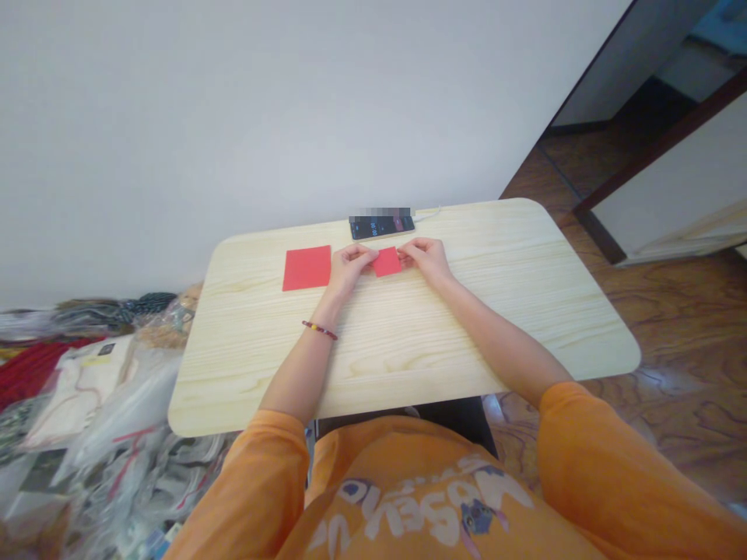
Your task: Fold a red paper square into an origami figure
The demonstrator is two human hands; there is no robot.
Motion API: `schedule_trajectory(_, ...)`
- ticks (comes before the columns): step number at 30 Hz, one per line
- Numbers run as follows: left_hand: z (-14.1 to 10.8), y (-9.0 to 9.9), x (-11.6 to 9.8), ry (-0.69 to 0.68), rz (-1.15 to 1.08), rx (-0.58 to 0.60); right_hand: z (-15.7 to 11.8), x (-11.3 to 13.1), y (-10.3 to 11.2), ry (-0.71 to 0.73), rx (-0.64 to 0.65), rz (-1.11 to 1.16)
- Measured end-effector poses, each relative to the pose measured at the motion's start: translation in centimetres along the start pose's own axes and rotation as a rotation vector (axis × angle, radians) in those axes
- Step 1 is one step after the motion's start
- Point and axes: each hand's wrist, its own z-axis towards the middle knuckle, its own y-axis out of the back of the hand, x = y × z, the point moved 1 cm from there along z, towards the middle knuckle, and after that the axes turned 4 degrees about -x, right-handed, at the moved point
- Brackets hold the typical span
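A small red paper square (387,263) is held between my two hands, just above or on the light wooden table (402,342). My left hand (350,266) pinches its left edge between thumb and fingers. On the right edge, the thumb and fingers of my right hand (425,257) close on the paper. A larger red square of paper (306,268) lies flat on the table, to the left of my left hand.
Behind my hands a phone (382,225) with a lit screen lies near the table's back edge, a white cable (429,215) at its right end. Plastic bags (137,404) and folded cloth are piled left of the table. A white wall rises behind it.
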Motion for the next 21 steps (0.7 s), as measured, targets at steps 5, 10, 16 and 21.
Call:
schedule_trajectory(5, 0.27, 0.26, 0.02, 0.002, -0.014, -0.009, 0.22, -0.05, 0.08, 0.036, 0.125, 0.069)
schedule_trajectory(10, 0.34, 0.16, 0.06, 0.008, -0.033, 0.008, 0.00, -0.25, -0.04, 0.081, 0.236, 0.049)
schedule_trajectory(16, 0.33, 0.56, -0.19, 0.039, -0.116, 0.191, 0.63, -0.56, 0.37, 0.043, 0.196, 0.118)
schedule_trajectory(21, 0.37, 0.69, 0.00, 0.053, -0.145, 0.252, 0.70, -0.44, 0.41, 0.006, 0.203, 0.163)
